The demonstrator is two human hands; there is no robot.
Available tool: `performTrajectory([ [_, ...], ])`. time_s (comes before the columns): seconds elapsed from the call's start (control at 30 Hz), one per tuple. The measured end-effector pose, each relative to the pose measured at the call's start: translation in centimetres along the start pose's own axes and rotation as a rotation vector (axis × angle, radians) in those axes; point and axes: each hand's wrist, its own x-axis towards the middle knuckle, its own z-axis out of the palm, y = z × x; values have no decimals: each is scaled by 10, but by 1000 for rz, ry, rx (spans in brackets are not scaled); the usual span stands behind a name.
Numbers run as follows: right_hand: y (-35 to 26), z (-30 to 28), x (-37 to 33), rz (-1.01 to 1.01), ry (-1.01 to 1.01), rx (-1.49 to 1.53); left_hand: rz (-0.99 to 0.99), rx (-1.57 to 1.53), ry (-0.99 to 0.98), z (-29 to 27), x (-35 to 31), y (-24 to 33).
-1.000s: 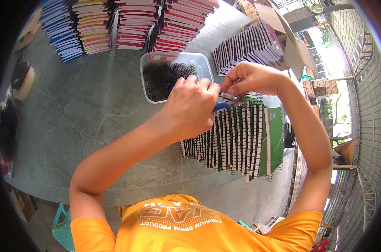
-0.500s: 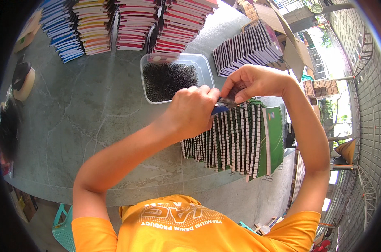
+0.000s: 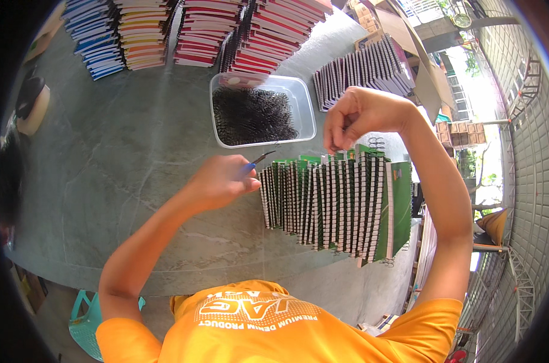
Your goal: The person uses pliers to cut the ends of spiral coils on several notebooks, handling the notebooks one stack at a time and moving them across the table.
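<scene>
My left hand [image 3: 221, 183] is closed around a pair of blue-handled pliers [image 3: 257, 162], whose dark metal jaws point up and right. It hovers left of a row of green spiral notebooks [image 3: 399, 202], apart from them. The notebooks stand packed side by side, their black wire coils facing up. Over the far end of this row, my right hand [image 3: 364, 118] has its thumb and fingers pinched together close to the coil ends. Whatever lies between those fingertips is hidden. Behind the row, a clear plastic tub [image 3: 305, 118] holds a heap of black wire pieces [image 3: 250, 115].
Along the far edge are stacks of notebooks with blue [image 3: 93, 39], yellow [image 3: 142, 36] and red [image 3: 208, 33] covers. More spiral notebooks [image 3: 365, 72] lean beside an open cardboard box [image 3: 428, 75]. A brush-like object [image 3: 34, 109] lies far left. A turquoise chair [image 3: 84, 327] stands below the table edge.
My left hand with the pliers has pulled back left, away from the coils and my right hand. My right hand stays above the notebooks, its fingers now pointing lower. The view has shifted slightly.
</scene>
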Motion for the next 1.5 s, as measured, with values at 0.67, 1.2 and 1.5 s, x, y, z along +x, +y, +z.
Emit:
performTrajectory([
  [0.67, -4, 112, -72, 383, 868, -981, 259, 175, 195, -2, 8, 31],
  [1.2, 19, 98, -78, -53, 946, 48, 741, 688, 222, 29, 41, 100],
  [1.5, 26, 97, -52, -92, 1128, -78, 744, 745, 177, 34, 45, 99],
])
